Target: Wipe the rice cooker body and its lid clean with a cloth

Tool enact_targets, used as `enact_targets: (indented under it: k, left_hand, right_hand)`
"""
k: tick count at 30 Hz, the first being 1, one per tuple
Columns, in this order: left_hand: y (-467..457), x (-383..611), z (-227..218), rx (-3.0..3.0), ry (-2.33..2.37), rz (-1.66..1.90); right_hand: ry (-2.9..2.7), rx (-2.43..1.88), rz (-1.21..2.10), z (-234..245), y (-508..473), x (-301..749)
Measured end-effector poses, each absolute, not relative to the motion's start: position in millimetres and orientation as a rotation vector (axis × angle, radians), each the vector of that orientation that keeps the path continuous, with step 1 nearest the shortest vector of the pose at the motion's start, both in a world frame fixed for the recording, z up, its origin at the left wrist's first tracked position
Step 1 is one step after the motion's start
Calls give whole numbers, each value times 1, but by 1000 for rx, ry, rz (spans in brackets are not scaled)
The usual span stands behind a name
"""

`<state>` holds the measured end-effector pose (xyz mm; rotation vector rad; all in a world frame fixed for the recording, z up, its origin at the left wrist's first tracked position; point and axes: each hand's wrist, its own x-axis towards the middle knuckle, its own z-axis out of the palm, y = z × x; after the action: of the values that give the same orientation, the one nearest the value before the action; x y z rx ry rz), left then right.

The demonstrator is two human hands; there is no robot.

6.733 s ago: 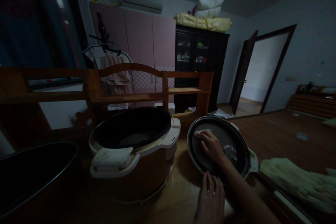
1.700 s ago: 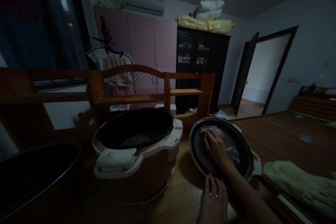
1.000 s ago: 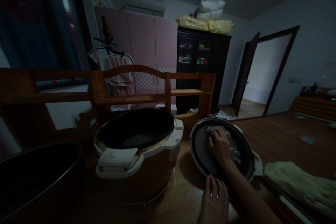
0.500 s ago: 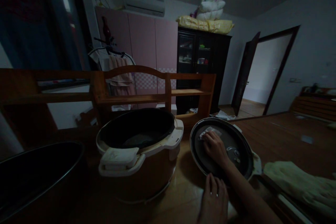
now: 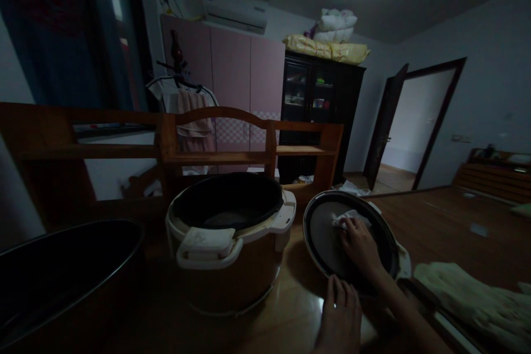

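Observation:
A round pot lid [image 5: 327, 232] with a pale rim and a dark ring inside it leans with its inner face toward me. My right hand [image 5: 360, 243] presses a crumpled white tissue or cloth [image 5: 350, 214] against that face, fingers closed on it. At the lid's lower edge my left hand [image 5: 341, 312], with a ring on one finger, rests its stretched fingers; whether they touch the rim is unclear. Left of the lid stands an electric cooker [image 5: 244, 276] with white handles, its dark inside uncovered.
A large dark basin [image 5: 103, 276] sits at the left front. Behind the cooker runs a wooden shelf rail [image 5: 215, 157]. Pale green cloth [image 5: 460, 293] lies at the right, beside the wooden floor [image 5: 431, 221]. Farther back are pink cupboards [image 5: 230, 74] and a door [image 5: 385, 124].
The right hand has slid the white tissue or cloth from the lid's upper left toward its upper middle. My left hand has stayed nearly in place. The view has shifted slightly.

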<state>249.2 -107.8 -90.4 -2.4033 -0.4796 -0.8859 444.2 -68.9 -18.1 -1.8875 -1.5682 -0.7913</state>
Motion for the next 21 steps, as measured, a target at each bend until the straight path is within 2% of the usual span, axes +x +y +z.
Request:
enact_targets:
  k: [21]
  left_hand:
    - [-108,247,-86,-2386,-471,-870]
  right_hand:
    - [-1123,-2140,-1016,-35,-82,448]
